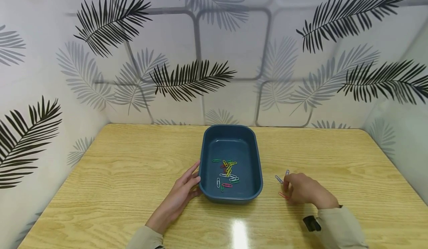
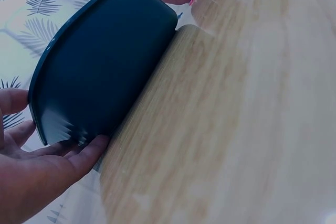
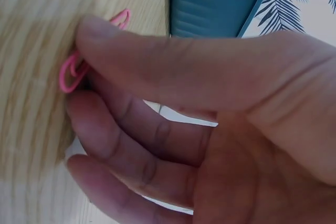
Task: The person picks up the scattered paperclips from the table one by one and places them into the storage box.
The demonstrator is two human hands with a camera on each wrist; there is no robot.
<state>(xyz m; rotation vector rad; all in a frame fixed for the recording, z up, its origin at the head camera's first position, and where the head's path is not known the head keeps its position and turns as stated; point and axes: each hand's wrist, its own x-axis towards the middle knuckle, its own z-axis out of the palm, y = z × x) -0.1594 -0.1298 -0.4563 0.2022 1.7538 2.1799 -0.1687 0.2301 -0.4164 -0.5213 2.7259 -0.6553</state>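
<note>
A dark blue rectangular bin (image 1: 259,167) stands on the wooden table, with several coloured paper clips (image 1: 229,169) scattered over its floor. My left hand (image 1: 183,189) rests at the bin's near left side, fairly straight fingers against its outer wall; in the left wrist view this hand (image 2: 50,169) touches the wall and rim. Right of the bin, my right hand (image 1: 304,189) is low over the table. Its thumb and fingertips pinch a pink paper clip (image 3: 72,74), partly covered by the thumb. Just beyond those fingers lie a bluish paper clip (image 1: 279,179) and a pale one (image 1: 287,172).
The wood-grain table (image 1: 140,159) stretches out on both sides of the bin. Behind it rises a pale wall covering (image 1: 230,44) with a leaf pattern, and similar panels flank the left and right.
</note>
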